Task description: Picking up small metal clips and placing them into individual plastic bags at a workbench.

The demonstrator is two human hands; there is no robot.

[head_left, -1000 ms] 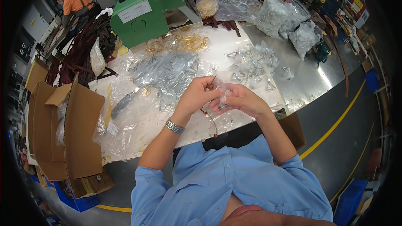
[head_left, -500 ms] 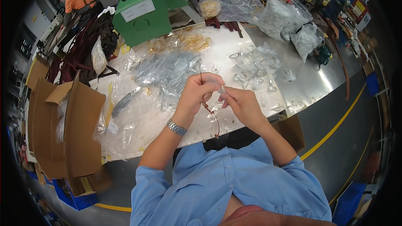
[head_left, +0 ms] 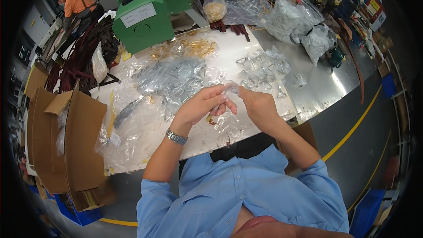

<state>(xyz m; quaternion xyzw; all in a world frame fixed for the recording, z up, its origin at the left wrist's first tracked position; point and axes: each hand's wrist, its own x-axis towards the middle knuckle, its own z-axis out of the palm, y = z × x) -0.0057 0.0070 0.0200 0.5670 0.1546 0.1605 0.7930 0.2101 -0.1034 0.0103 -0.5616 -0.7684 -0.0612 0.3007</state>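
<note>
Above the white worktop, my left hand [head_left: 203, 106] and my right hand [head_left: 261, 108] face each other with a small clear plastic bag [head_left: 231, 87] stretched between their fingertips. The left thumb and index finger pinch one side of it, the other fingers curling below. My right fingers are closed on its other side. What is inside the bag, if anything, I cannot make out. Just below my left hand is a thin reddish-brown cord [head_left: 225, 132] with small beads; whether it hangs from the hand or lies on the worktop is unclear. Bagged metal triangular rings [head_left: 174, 75] are heaped beyond my left hand.
More bagged rings [head_left: 266, 68] lie at the back right, and gold-coloured pieces [head_left: 185, 46] behind the main heap. A green machine [head_left: 145, 22] stands at the back. An open cardboard box [head_left: 83, 136] is at the left. A person [head_left: 79, 4] bends at the far left.
My hands have moved slightly apart, and the clear bag between them shows more. My left hand has shifted left and down, its fingers less tightly curled. The view has shifted slightly.
</note>
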